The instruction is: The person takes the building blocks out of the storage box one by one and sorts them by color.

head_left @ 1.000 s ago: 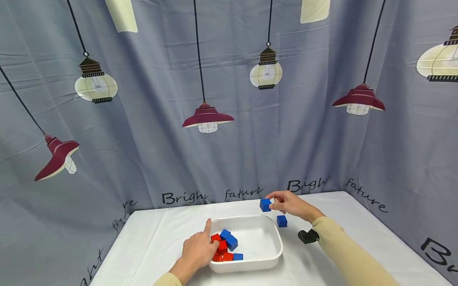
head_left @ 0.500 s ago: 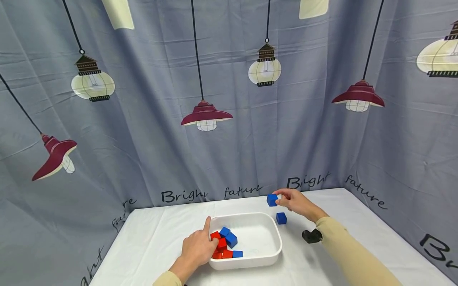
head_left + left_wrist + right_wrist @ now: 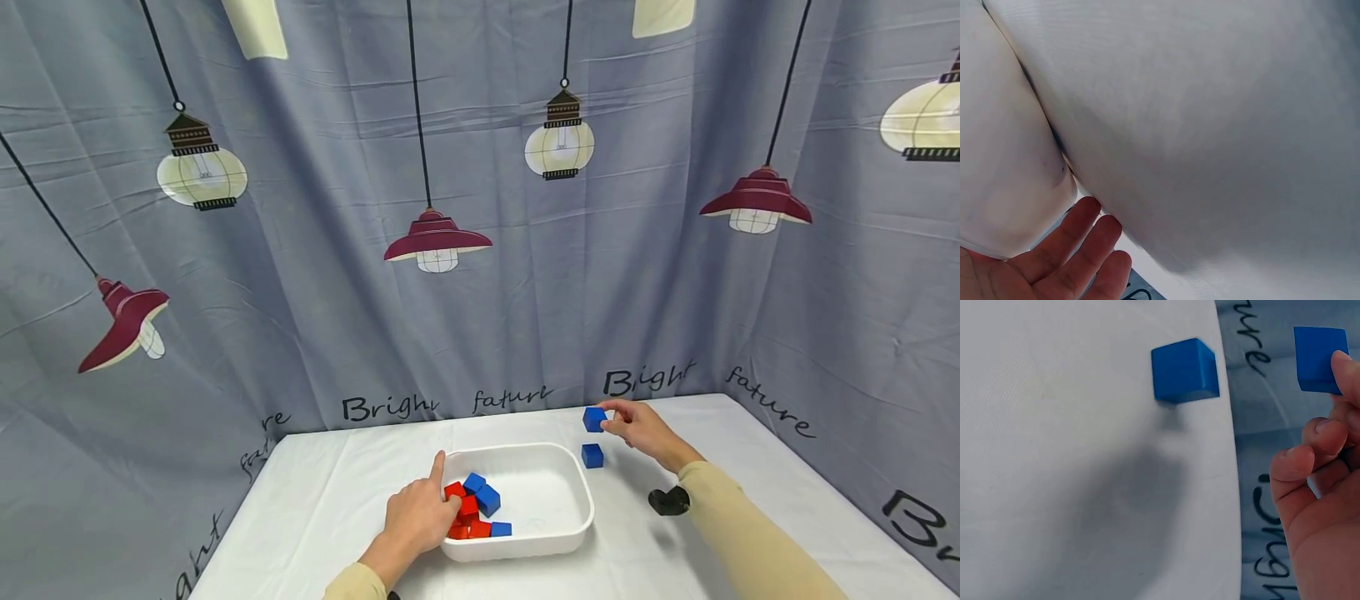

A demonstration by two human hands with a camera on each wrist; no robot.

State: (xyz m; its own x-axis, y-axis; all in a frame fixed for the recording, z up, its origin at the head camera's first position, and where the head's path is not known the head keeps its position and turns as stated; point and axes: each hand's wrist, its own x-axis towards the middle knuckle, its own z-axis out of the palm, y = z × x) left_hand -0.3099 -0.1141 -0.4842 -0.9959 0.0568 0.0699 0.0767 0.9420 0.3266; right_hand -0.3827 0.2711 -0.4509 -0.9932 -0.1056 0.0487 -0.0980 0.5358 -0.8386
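Observation:
In the head view my right hand pinches a blue cube between thumb and fingers. The right wrist view shows this held cube with the thumb on its face. Just nearer to me, a second blue cube rests on the table, apart from the held one. My left hand grips the left wall of a white tray, thumb inside and index finger stretched along the rim. Its other fingers lie against the outside. Several red cubes and blue cubes sit in the tray's left part.
A white cloth covers the table. Behind it hangs a grey-blue curtain printed with lamps and lettering. A black device is on the right wrist.
My right hand has moved to the right with the blue cube, from behind the tray's back right corner to behind the second cube. The left hand keeps its place on the tray.

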